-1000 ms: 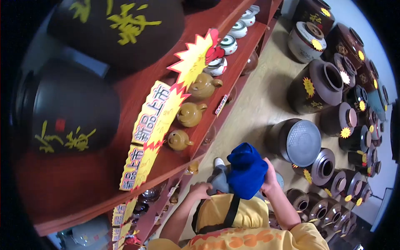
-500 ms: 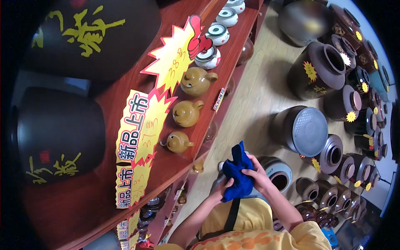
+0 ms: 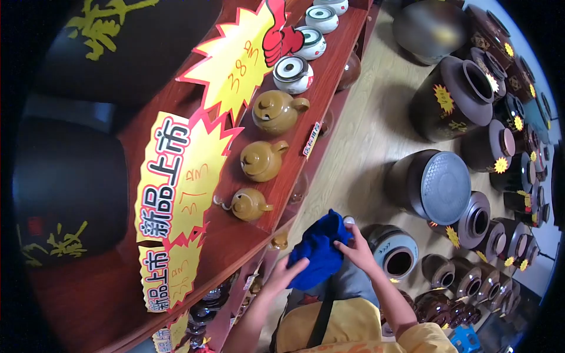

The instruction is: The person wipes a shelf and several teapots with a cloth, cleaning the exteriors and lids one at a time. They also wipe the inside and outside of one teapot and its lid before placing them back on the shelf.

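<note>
A blue cloth (image 3: 318, 253) is spread between my two hands in the head view, in front of my yellow shirt. My left hand (image 3: 283, 275) grips its lower left edge, thumb on top. At the right side, my right hand (image 3: 355, 249) pinches it between thumb and fingers. Left of the cloth, on a red wooden shelf, stand three mustard-brown teapots; the nearest teapot (image 3: 252, 204) is closest to my hands, with another teapot (image 3: 263, 161) behind it and the third teapot (image 3: 275, 112) beyond.
White lidded pots (image 3: 292, 75) line the far shelf (image 3: 259, 226). Yellow price signs (image 3: 188, 182) stand beside the teapots, with large dark jars (image 3: 70, 182) further left. Across the wooden floor (image 3: 347, 141) are many brown jars (image 3: 450, 100), including a wide lidded jar (image 3: 444, 185).
The cloth has gone from bunched up to spread wider, and my left hand has moved left and slightly down. The view has shifted, bringing the shelf and signs a little closer.
</note>
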A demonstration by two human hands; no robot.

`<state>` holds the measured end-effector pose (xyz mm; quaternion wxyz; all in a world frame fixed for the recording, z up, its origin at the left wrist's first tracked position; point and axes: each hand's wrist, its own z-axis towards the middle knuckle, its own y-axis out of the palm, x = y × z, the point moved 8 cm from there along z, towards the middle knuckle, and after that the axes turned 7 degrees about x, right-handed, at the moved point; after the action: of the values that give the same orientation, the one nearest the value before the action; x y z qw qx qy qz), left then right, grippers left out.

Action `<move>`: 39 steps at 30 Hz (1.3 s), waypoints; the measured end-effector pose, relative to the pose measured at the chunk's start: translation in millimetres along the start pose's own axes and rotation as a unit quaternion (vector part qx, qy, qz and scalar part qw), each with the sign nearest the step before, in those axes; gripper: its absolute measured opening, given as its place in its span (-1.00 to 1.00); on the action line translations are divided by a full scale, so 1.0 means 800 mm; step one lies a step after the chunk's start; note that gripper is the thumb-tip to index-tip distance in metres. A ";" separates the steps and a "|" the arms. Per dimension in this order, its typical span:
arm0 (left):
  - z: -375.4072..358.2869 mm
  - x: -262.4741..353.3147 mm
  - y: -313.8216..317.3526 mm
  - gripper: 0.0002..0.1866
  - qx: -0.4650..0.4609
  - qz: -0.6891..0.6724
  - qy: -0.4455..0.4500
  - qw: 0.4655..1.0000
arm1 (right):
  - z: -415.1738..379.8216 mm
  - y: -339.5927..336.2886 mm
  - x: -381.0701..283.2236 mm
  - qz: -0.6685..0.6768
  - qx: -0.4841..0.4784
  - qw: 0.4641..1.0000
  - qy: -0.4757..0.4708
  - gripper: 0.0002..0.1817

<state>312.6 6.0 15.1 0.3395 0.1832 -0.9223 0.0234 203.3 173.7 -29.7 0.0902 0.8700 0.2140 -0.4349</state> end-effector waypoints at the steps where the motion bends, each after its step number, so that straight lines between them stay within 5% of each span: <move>1: 0.005 0.007 -0.015 -0.56 0.050 -0.003 0.006 0.999 | 0.002 -0.002 0.006 0.000 0.000 1.000 0.002 -0.45; 2: 0.020 0.020 -0.026 -0.55 0.066 0.008 0.080 0.995 | 0.004 -0.006 0.014 -0.061 0.017 0.998 -0.001 -0.39; 4: 0.036 0.003 -0.031 -0.55 0.053 -0.160 0.017 0.986 | 0.005 -0.010 0.024 -0.118 0.034 0.992 0.002 -0.33; 6: 0.044 -0.010 -0.017 -0.55 0.064 -0.247 -0.047 0.966 | -0.013 0.017 -0.031 -0.210 -0.047 0.926 -0.311 -0.17; 8: 0.044 -0.024 -0.001 -0.55 0.014 -0.177 -0.103 0.979 | -0.024 0.053 -0.033 -0.087 -0.196 0.920 -0.327 0.01; 11: 0.024 -0.035 0.020 -0.56 -0.021 -0.137 -0.145 0.980 | -0.023 0.083 -0.019 0.038 -0.221 0.906 -0.358 -0.01; 14: 0.012 -0.024 0.013 -0.54 -0.034 -0.226 -0.156 0.961 | -0.016 0.092 -0.005 0.017 -0.209 0.899 -0.386 -0.09; 20: 0.035 -0.033 -0.038 -0.49 0.068 -0.283 -0.104 0.951 | 0.024 0.100 0.046 0.067 -0.116 0.973 -0.187 -0.30; 23: 0.050 -0.051 -0.065 -0.50 0.080 -0.108 -0.006 0.991 | 0.039 0.099 0.068 0.139 -0.048 0.980 -0.130 -0.29; 28: 0.075 -0.085 -0.055 -0.59 0.087 -0.098 -0.057 0.990 | 0.077 0.111 0.073 0.208 -0.040 0.974 -0.085 -0.24; 32: 0.100 -0.106 -0.058 -0.74 0.147 -0.083 -0.041 0.985 | 0.106 0.116 0.045 0.108 -0.033 0.988 -0.108 -0.29; 34: 0.109 -0.103 -0.062 -0.75 0.193 -0.170 0.012 0.966 | 0.118 0.115 0.002 -0.111 0.022 0.952 -0.285 -0.27; 39: 0.113 -0.135 -0.071 -0.81 0.268 -0.253 -0.041 0.929 | 0.176 0.166 -0.022 -0.271 0.032 0.892 -0.361 -0.26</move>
<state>352.9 -27.3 -127.2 0.2343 0.4949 -0.8183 0.1752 152.5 1.9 -105.1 0.0116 0.5638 0.3799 -0.7333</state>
